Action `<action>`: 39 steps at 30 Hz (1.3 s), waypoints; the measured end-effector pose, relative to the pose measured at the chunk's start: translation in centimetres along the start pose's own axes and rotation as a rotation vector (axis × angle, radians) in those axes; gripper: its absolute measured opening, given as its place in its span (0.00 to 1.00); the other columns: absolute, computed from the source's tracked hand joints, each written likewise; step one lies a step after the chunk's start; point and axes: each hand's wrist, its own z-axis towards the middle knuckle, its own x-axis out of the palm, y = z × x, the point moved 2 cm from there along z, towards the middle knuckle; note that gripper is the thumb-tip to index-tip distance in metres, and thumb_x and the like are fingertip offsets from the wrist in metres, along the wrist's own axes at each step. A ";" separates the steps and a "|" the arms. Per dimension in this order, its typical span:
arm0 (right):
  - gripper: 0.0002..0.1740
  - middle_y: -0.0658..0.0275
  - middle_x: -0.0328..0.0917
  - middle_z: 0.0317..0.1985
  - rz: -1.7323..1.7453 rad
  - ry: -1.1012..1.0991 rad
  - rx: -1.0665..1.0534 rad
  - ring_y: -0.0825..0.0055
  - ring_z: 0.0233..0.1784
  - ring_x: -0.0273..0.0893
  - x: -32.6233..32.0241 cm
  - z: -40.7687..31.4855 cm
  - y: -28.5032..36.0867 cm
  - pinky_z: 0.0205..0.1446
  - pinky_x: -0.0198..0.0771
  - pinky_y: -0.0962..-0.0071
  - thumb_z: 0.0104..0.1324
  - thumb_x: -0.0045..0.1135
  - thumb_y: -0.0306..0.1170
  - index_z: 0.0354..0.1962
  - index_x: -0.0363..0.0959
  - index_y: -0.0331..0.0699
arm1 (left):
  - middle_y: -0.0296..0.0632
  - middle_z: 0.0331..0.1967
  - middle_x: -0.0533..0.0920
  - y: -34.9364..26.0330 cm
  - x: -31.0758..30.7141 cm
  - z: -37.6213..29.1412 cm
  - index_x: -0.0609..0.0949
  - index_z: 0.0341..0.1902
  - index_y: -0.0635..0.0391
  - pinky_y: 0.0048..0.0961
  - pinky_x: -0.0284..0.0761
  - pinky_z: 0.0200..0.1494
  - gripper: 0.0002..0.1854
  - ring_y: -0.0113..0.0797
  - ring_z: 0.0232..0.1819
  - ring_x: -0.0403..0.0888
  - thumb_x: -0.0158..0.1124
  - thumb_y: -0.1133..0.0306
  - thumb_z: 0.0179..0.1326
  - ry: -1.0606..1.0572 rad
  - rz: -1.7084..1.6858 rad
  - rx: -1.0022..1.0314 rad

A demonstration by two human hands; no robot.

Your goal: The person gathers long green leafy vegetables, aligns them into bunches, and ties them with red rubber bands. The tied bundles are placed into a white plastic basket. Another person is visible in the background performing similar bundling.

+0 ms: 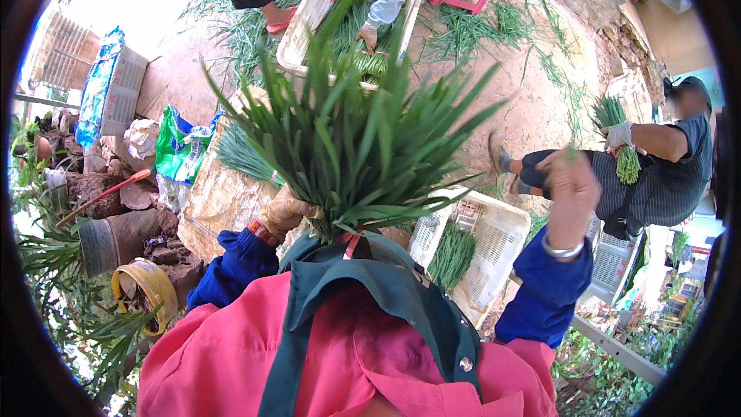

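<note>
A large bunch of garlic chives (347,145) fans out in front of my chest, its leaves pointing away from me. My left hand (285,214), in a thin glove, grips the bunch low on its left side. Around the base runs a pinkish-red tie (351,243); the stem ends below it are hidden against my dark green apron (370,260). Off to the right, my right hand (570,197) is raised and blurred, apart from the bunch. Its fingers are pinched together, with a small green leaf piece (571,155) showing at the tips.
Chives lie on a stone slab (200,208) at left. A white plastic crate (498,231) holding chives stands right of my lap. Ahead, a person's gloved hand (368,37) reaches into a larger crate (295,40). Another person (654,156) sits at right holding a bunch.
</note>
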 end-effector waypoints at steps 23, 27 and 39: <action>0.10 0.57 0.75 0.26 -0.072 0.157 -0.194 0.60 0.29 0.76 5.6 6.9 0.7 0.32 0.69 0.68 0.58 0.61 0.28 0.39 0.76 0.38 | 0.42 0.46 0.82 1.0 0.6 0.3 0.78 0.52 0.64 0.36 0.78 0.49 0.36 0.40 0.45 0.80 0.69 0.83 0.27 -0.148 -0.117 0.038; 0.05 0.58 0.76 0.27 -0.048 0.094 -0.266 0.61 0.29 0.76 7.0 7.2 0.0 0.31 0.68 0.69 0.60 0.60 0.27 0.34 0.76 0.37 | 0.41 0.46 0.82 0.4 0.6 0.6 0.79 0.51 0.63 0.36 0.77 0.50 0.36 0.38 0.45 0.80 0.69 0.83 0.27 -0.104 -0.123 0.008; 0.17 0.71 0.62 0.15 0.704 -0.082 0.134 0.81 0.14 0.60 8.4 11.4 -2.1 0.17 0.55 0.80 0.73 0.49 0.41 0.30 0.71 0.37 | 0.38 0.38 0.81 -2.1 -2.6 6.4 0.78 0.51 0.63 0.25 0.73 0.40 0.27 0.30 0.35 0.77 0.63 0.79 0.40 -0.092 -0.097 0.006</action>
